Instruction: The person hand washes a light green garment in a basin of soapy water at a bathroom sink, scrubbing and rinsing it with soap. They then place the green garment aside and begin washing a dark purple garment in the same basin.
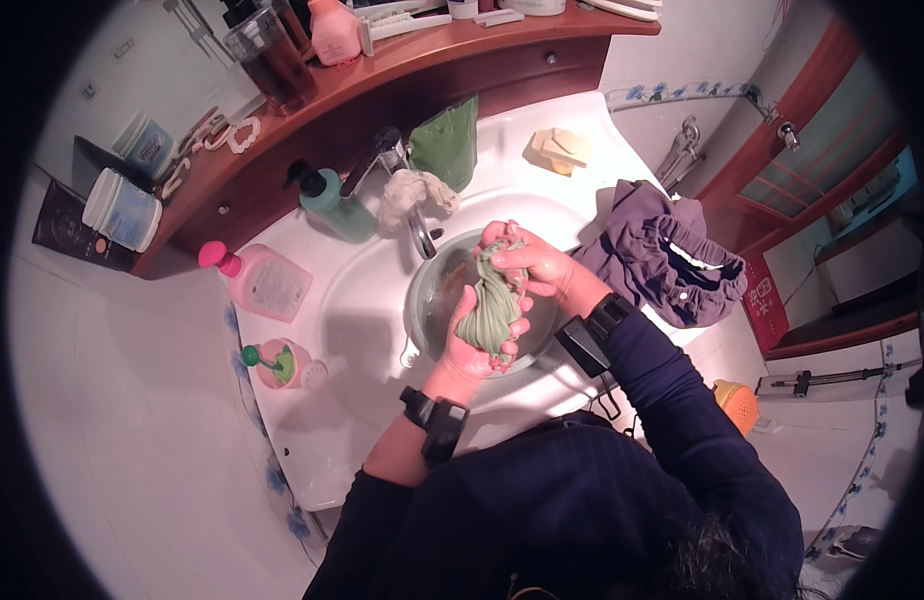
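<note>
A bunched, wet light-green cloth is held between both my hands above a round basin that stands in the white sink. My left hand grips its lower end, fingers curled round it from beneath. Around the upper end is my right hand, thumb on top of the folds. Pinkish trim shows at the cloth's edges. Water lies in the basin, partly hidden by the hands and cloth. The chrome faucet, with a pale crumpled mesh hung on it, stands just beyond the basin.
Purple elastic-waisted clothing lies on the right of the counter. Soap bars rest at the back. Left are a green pump bottle, a pink pump bottle and a pink cup. A wooden shelf with toiletries runs behind.
</note>
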The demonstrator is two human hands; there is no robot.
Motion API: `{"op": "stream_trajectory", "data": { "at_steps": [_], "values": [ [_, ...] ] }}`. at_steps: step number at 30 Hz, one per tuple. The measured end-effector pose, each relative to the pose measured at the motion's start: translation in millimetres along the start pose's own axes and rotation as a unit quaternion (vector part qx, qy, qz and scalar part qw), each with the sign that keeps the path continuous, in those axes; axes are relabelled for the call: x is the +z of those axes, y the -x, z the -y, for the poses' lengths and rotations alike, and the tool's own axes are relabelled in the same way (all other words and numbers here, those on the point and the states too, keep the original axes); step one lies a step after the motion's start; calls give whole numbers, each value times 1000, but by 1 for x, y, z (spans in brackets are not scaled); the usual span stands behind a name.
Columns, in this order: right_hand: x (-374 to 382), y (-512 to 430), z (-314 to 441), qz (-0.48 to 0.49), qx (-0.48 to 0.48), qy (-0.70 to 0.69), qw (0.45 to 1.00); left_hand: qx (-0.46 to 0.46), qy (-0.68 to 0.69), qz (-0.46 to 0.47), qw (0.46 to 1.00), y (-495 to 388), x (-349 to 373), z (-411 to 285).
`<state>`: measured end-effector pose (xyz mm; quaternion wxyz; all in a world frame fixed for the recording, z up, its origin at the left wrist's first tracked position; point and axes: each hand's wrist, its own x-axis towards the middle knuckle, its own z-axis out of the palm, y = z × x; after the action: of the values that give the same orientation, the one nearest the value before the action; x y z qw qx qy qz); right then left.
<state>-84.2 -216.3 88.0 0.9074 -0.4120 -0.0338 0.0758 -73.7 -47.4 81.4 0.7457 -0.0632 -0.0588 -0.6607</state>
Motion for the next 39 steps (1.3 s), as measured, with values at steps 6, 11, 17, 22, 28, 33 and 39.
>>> {"op": "stream_trajectory", "data": {
  "at_steps": [6,11,17,22,28,33,39],
  "values": [
    [29,-18,16,-76,-2,311,947,14,-407,-301,862,-3,19,-15],
    [26,-33,-13,-169,41,679,713,86,-694,-389,599,-25,-25,-12],
    [27,-25,-16,-202,13,665,719,8,-794,-380,475,-22,-32,-21],
    [42,13,38,-46,-50,276,959,139,-467,-262,833,27,25,-21],
    [78,29,55,9,-133,444,886,241,-388,-291,841,58,83,-15],
    [140,19,24,89,-313,691,645,359,-384,-256,812,69,111,-22],
    [158,-22,37,63,-313,718,619,360,-435,-339,753,90,127,-45]
  ]
}}
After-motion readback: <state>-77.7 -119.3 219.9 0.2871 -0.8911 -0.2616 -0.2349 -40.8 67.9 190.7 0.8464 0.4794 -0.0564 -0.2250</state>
